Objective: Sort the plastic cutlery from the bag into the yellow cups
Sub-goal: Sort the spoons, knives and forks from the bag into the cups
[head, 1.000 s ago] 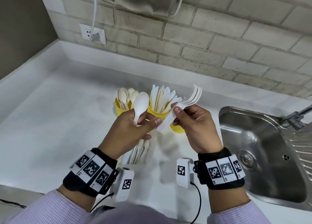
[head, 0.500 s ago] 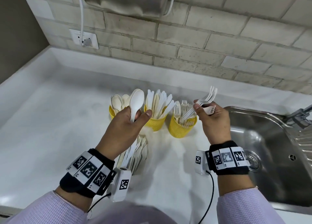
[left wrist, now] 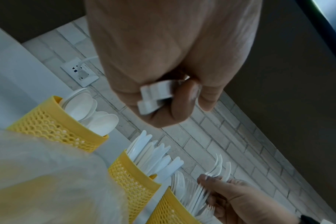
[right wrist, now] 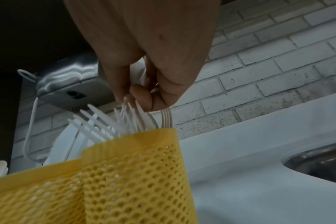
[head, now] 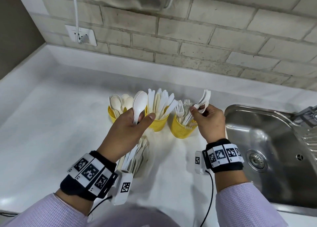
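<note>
A small bundle of forks (head: 204, 99) is pinched in the right hand (head: 210, 122), fingers and thumb curled round the handles, tines up and away from the grip. The bundle is held directly over the fork cup (head: 181, 128), its handle ends just at or inside the rim among the forks already standing there. The step in hand is judged to be the dropping of these forks into that cup. It would be done best if the bundle were kept upright, the handle ends guided into a gap between the standing forks, and the grip loosened only once the ends are well below the rim, so that nothing is tipped out or caught in the mesh.

A bunch of spoons (head: 139, 105) is held in the left hand (head: 127, 132), fingers wrapped round the handles, bowls upward; the spoon cup (head: 112, 113) lies just beyond and to the outer side of that grip, the knife cup (head: 157, 123) just beyond its thumb. The bag (head: 137, 158) with unsorted cutlery rests on the tabletop (head: 51, 132) beneath the left wrist.

Three yellow cups are counted, one for each kind. About three or four forks are seen in the right grip; at least two spoon handles show in the left wrist view. The exact contents of the cups cannot be counted.
</note>
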A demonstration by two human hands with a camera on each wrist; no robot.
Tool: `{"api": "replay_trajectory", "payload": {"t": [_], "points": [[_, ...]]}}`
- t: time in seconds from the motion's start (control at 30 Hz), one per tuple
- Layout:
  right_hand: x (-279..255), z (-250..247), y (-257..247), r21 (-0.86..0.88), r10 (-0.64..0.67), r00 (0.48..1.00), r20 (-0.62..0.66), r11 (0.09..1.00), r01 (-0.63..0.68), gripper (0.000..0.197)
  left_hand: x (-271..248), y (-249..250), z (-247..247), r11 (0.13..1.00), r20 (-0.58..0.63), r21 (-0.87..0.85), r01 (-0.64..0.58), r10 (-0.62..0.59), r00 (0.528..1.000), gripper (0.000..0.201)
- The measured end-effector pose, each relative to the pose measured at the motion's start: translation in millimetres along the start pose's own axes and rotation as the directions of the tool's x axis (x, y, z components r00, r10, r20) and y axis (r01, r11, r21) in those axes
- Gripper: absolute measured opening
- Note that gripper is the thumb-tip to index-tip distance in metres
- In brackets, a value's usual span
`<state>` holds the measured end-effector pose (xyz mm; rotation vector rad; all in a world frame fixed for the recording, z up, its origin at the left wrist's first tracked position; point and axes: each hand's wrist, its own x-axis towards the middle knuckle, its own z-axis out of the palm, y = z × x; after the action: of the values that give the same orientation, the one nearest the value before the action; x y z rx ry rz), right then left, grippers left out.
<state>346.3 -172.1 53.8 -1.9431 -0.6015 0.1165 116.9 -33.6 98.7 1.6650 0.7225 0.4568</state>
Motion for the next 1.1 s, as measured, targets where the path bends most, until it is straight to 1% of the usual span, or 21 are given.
{"api": "replay_trajectory", "payload": {"t": [0.07,0.2,0.23,0.37,0.43,0.47,0.5,0.57,0.63,0.67,0.73,0.77,0.83,0.9,0.93,1.0,1.03,1.1], "points": [[0.0,0.6,2.8,-0.022,0.006,1.0,0.018,1.0,-0.006,0.026,-1.0,2.8,0.4,1.0,-0.006,0.003,0.001,-0.001,1.0,0.052],[-1.8,1.8,2.5,-0.084,-0.021,0.999,0.041,0.996,0.025,0.017,-3.0,6.3,1.2,1.0,0.002,0.002,0.003,-0.003,1.0,0.053],[-2.7,2.2,2.1,-0.085,-0.038,0.999,0.035,0.996,0.041,0.019,-3.0,6.6,1.8,1.0,0.0,0.002,0.008,-0.008,1.0,0.052],[-6.7,2.4,-1.2,-0.14,-0.144,0.989,-0.028,0.98,0.139,0.042,-2.4,6.7,5.1,1.0,-0.013,-0.001,0.021,-0.021,1.0,0.04],[-7.8,1.1,-5.4,-0.19,-0.233,0.972,-0.033,0.956,0.223,0.047,-1.9,7.1,6.8,0.999,-0.016,-0.012,0.037,-0.037,0.999,0.039],[-7.6,1.0,-6.8,-0.235,-0.283,0.959,-0.002,0.933,0.275,0.051,-1.4,6.9,7.2,0.999,-0.016,-0.021,0.044,-0.045,0.999,0.037],[-7.2,1.7,-7.8,-0.291,-0.318,0.946,0.056,0.901,0.32,0.056,-1.1,6.8,7.1,0.998,-0.013,-0.033,0.051,-0.051,0.999,0.033],[-7.7,4.9,-7.2,-0.425,-0.317,0.925,0.21,0.822,0.379,0.065,-1.0,7.4,7.3,0.995,0.005,-0.074,0.062,-0.062,0.998,0.03],[-12.0,10.3,-5.5,-0.549,-0.227,0.907,0.354,0.735,0.398,0.069,-0.9,8.0,8.8,0.985,0.023,-0.154,0.078,-0.075,0.997,0.032],[-15.3,13.1,-4.1,-0.591,-0.172,0.898,0.406,0.7,0.401,0.071,-1.2,8.5,9.1,0.978,0.03,-0.191,0.086,-0.082,0.996,0.03],[-19.0,16.5,-2.1,-0.635,-0.109,0.89,0.443,0.662,0.398,0.075,-2.6,10.0,8.9,0.963,0.035,-0.248,0.103,-0.097,0.995,0.025],[-19.3,16.4,-4.1,-0.638,-0.094,0.894,0.438,0.668,0.383,0.076,-3.3,10.6,8.7,0.96,0.032,-0.261,0.105,-0.1,0.995,0.025],[-19.1,14.8,-13.0,-0.602,-0.096,0.911,0.402,0.722,0.342,0.073,-4.4,11.0,8.3,0.963,0.033,-0.256,0.084,-0.078,0.996,0.023],[-21.1,12.8,-26.7,-0.508,-0.176,0.925,0.336,0.794,0.335,0.068,-5.7,13.0,9.1,0.969,0.052,-0.241,0.054,-0.043,0.998,0.024],[-23.4,12.5,-35.2,-0.429,-0.227,0.928,0.296,0.836,0.342,0.065,-5.9,13.4,9.6,0.971,0.066,-0.235,0.045,-0.03,0.997,0.025],[-28.8,13.7,-54.4,-0.209,-0.295,0.926,0.233,0.915,0.344,0.056,-5.4,13.1,10.3,0.976,0.11,-0.215,0.038,-0.014,0.994,0.022],[-31.0,14.9,-64.0,-0.088,-0.3,0.927,0.226,0.941,0.326,0.05,-4.9,12.4,10.5,0.98,0.135,-0.197,0.03,-0.004,0.991,0.021],[-34.2,17.0,-83.1,0.142,-0.271,0.922,0.275,0.96,0.24,0.039,-4.1,10.5,10.5,0.985,0.177,-0.173,-0.002,0.033,0.984,0.02]]}}
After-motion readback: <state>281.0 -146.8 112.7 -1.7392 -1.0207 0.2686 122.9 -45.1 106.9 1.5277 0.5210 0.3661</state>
